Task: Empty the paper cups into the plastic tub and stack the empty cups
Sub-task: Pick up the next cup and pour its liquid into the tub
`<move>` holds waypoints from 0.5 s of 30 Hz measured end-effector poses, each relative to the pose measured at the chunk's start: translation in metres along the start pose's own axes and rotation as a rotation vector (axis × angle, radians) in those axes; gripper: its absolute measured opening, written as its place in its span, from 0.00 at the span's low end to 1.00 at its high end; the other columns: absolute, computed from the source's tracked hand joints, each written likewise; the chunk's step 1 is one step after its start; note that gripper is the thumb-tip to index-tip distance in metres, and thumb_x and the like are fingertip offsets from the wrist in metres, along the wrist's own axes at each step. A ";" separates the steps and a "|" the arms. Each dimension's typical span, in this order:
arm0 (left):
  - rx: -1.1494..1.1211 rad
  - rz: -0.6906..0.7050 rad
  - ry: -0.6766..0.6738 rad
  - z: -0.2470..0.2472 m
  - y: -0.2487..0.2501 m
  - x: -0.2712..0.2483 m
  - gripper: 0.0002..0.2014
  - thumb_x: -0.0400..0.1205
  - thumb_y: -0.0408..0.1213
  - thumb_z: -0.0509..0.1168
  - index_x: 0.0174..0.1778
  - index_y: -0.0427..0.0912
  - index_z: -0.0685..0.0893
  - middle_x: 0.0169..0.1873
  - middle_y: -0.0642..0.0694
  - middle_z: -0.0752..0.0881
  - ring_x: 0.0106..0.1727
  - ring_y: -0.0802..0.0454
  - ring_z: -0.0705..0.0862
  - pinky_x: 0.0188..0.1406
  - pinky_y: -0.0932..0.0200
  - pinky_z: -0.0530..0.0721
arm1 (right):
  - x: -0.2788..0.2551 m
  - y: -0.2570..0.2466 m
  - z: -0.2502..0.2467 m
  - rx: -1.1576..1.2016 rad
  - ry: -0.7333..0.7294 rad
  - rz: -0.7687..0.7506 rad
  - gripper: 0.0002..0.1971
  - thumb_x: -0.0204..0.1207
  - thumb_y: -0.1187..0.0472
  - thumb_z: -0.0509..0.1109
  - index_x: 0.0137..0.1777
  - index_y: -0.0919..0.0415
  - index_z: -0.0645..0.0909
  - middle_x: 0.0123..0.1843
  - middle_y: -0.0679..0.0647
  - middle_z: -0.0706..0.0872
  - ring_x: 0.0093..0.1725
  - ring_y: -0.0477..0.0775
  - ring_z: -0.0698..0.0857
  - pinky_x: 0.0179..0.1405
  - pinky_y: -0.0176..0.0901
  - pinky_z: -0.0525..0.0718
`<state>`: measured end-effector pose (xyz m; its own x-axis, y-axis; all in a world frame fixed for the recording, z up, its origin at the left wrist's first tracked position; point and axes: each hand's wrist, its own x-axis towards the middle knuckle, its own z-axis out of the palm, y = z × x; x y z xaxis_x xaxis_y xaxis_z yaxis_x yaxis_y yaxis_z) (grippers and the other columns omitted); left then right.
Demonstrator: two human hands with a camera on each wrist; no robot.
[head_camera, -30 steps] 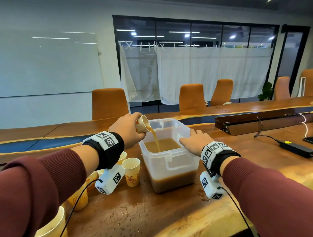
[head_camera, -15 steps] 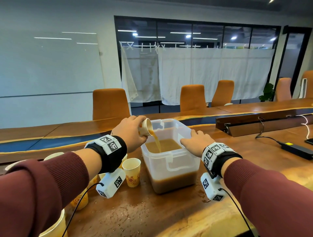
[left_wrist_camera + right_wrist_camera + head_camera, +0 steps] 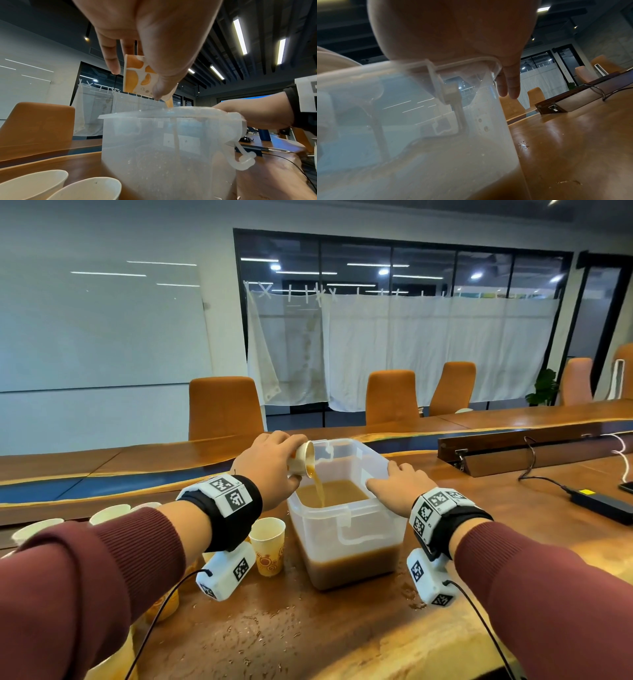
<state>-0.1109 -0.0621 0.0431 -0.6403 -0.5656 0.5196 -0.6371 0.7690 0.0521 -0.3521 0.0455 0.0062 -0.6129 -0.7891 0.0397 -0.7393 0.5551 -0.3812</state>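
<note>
My left hand grips a paper cup with an orange print, tipped over the left rim of the clear plastic tub. A thin brown stream runs from the cup into the brown liquid in the tub. My right hand rests flat on the tub's right rim, fingers straight. An empty printed cup stands upright just left of the tub. Several more cups stand further left, partly hidden behind my left arm.
The wooden table is wet with spilled drops in front of the tub. A black power adapter with its cable lies at the right. A long wooden box lies behind it. Orange chairs line the far side.
The left hand has tilted the cup a little further and the stream keeps running into the tub. The right hand stays on the rim.
</note>
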 end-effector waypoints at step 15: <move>0.165 0.208 0.089 0.006 0.005 -0.004 0.33 0.76 0.41 0.78 0.78 0.52 0.77 0.71 0.45 0.81 0.73 0.39 0.76 0.58 0.43 0.86 | -0.002 0.000 0.000 0.003 0.008 -0.004 0.42 0.80 0.36 0.55 0.92 0.52 0.55 0.89 0.55 0.63 0.85 0.67 0.66 0.81 0.67 0.69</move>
<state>-0.1143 -0.0577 0.0366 -0.7294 -0.3666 0.5775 -0.5614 0.8032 -0.1992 -0.3510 0.0466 0.0061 -0.6127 -0.7888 0.0488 -0.7407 0.5516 -0.3836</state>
